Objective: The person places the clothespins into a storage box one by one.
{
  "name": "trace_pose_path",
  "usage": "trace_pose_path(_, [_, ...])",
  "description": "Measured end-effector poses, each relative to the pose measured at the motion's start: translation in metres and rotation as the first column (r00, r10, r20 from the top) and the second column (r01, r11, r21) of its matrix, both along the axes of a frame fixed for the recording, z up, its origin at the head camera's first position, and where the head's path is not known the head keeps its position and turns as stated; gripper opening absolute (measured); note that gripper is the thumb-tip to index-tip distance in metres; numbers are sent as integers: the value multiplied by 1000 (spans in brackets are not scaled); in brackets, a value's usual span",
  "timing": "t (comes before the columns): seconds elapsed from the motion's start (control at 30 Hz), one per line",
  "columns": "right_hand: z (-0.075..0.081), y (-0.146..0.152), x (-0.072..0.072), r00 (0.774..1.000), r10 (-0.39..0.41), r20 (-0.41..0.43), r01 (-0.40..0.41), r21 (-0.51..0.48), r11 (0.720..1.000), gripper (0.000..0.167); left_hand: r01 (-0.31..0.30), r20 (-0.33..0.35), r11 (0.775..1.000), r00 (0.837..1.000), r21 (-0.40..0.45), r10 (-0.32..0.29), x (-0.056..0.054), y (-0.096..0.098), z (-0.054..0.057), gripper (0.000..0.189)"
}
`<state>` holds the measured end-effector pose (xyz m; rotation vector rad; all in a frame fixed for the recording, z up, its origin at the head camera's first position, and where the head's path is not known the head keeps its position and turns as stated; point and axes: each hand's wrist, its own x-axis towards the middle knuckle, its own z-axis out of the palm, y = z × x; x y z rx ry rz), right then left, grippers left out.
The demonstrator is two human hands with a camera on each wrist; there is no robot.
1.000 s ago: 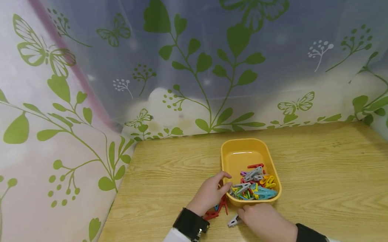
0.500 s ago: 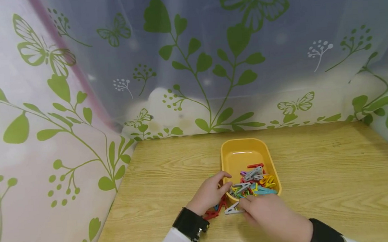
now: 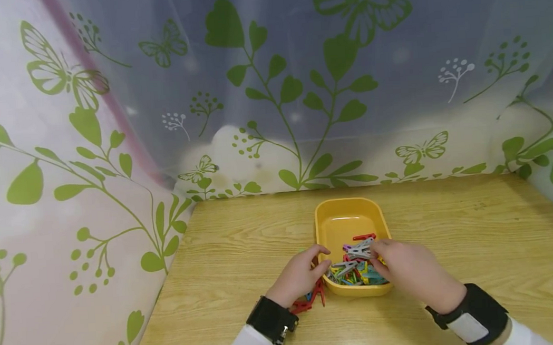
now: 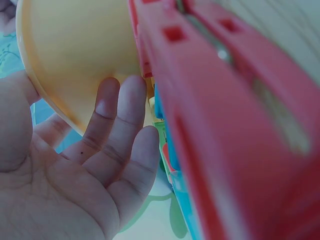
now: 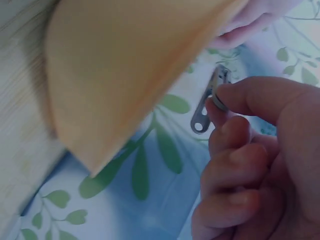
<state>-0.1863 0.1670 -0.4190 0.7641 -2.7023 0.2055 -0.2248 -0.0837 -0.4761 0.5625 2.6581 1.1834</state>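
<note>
A yellow plastic tub (image 3: pixel 348 225) stands on the table with several clothespins of many colours piled in its near half. My left hand (image 3: pixel 294 278) holds the tub's left rim, thumb and index finger over the edge. Its other fingers (image 4: pixel 132 112) lie along the outside wall in the left wrist view. Over the tub's right side, my right hand (image 3: pixel 413 272) pinches a grey clothespin (image 5: pixel 200 123) between thumb and index finger, just above the pile. Red clothespins (image 3: pixel 318 294) lie on the table under my left hand, partly hidden.
The wooden table (image 3: pixel 470 234) stretches out on both sides of the tub. A curtain (image 3: pixel 271 88) printed with green leaves and butterflies hangs along the back and sides. Blue and green pieces (image 4: pixel 172 145) show beside the red clothespin in the left wrist view.
My right hand has lifted a grey clothespin off the table in front of the tub and carried it up and over the right rim. The left hand has kept its place.
</note>
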Motion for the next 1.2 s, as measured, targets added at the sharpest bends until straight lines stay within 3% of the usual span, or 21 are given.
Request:
trace_pose_path(0.33, [-18, 11, -11, 998, -61, 15, 61, 31, 998, 22, -3, -5, 1000, 1000, 5, 3, 0, 0, -1, 31])
trace_pose_path(0.7, [-23, 11, -14, 991, -98, 96, 94, 46, 994, 20, -4, -12, 1000, 1000, 3, 4, 0, 0, 0, 30])
trace_pose_path(0.87, [-20, 15, -16, 989, -106, 98, 108, -12, 994, 24, -5, -13, 1000, 1000, 2, 5, 0, 0, 1, 31])
trace_pose_path(1.07, [-17, 22, -27, 990, -130, 44, 136, -169, 976, 21, -2, -11, 1000, 1000, 8, 2, 0, 1, 0, 31])
trace_pose_path(1.2, [-19, 26, -35, 990, -138, 38, 143, -228, 963, 33, -3, -11, 1000, 1000, 9, 3, 0, 1, -1, 30])
